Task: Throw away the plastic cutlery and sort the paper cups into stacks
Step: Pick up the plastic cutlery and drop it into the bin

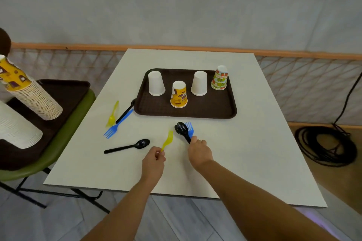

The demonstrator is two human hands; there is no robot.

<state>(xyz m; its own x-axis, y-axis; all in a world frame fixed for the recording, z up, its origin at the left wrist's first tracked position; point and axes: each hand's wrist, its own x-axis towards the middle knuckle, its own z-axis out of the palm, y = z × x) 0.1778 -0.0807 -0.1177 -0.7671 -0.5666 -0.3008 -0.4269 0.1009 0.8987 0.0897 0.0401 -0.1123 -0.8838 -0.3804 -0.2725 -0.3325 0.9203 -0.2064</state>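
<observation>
The left hand (154, 160) pinches the handle end of a yellow fork (167, 140) between thumb and fingertips, tines pointing away and lifted off the tabletop (264, 143); a light hold suits so thin a handle. The right hand (198, 150) is curled round two handles at once, a black spoon (181, 128) and a blue fork (189, 128), bundled side by side, likely so that several pieces can go to the bin in one trip. No bin is in view, so I cannot tell where they are headed.

Four pieces lie loose on the tabletop. A second black spoon (129, 146) is just left of the left hand. Farther off, by the tray's near left corner, a second blue fork (117, 125) and a third black spoon (126, 111) lie against each other, with a yellow piece (113, 115) beside them. By my count the gathering is under halfway.

The brown tray (231, 111) carries four cups, mouth down and apart: a white cup (156, 83), a second white cup (199, 83), a yellow cup (178, 94) and a green-patterned cup (219, 78). Standing that way, each should be easy to lift and drop over a matching pile. On the green chair (78, 111) at left, a yellow-topped stack (29, 92) and a white stack (15, 129) look like their destinations. With both hands full, the cups must wait
</observation>
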